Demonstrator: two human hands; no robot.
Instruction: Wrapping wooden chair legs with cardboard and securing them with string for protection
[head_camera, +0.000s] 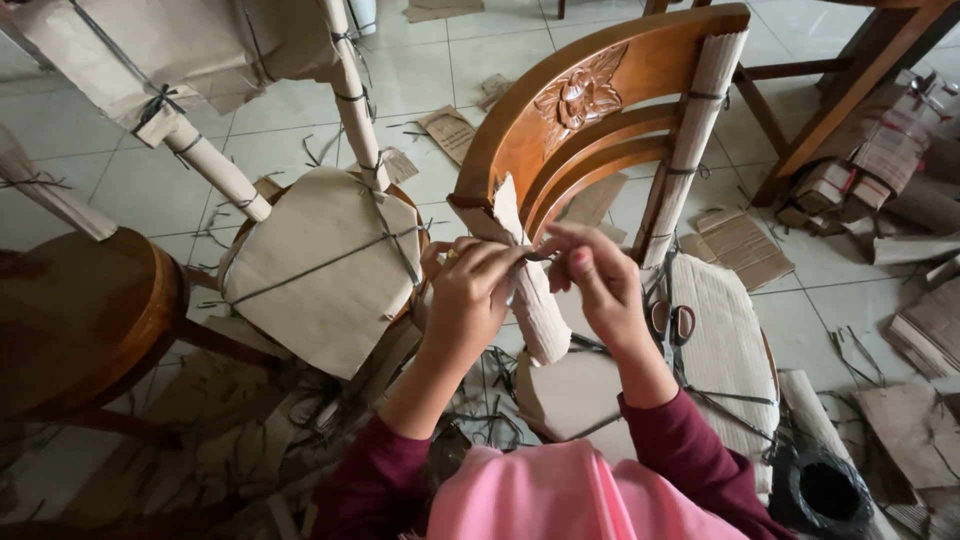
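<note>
A carved wooden chair (590, 110) stands in front of me, its back rail bare and its right post wrapped in corrugated cardboard (700, 110). My left hand (470, 290) and my right hand (600, 275) meet at the left post, where a corrugated cardboard sleeve (535, 310) is wrapped around it. Both hands pinch a thin dark string (535, 257) at the top of that sleeve. More corrugated cardboard (725, 340) covers the seat. Scissors (672, 318) with reddish handles lie on the seat, just right of my right wrist.
A chair (320, 260) wrapped in brown paper and tied with string stands to the left. A bare round wooden seat (80, 310) is at far left. Cardboard scraps (740, 245) and string bits litter the tiled floor. A dark roll of string (825, 490) sits at lower right.
</note>
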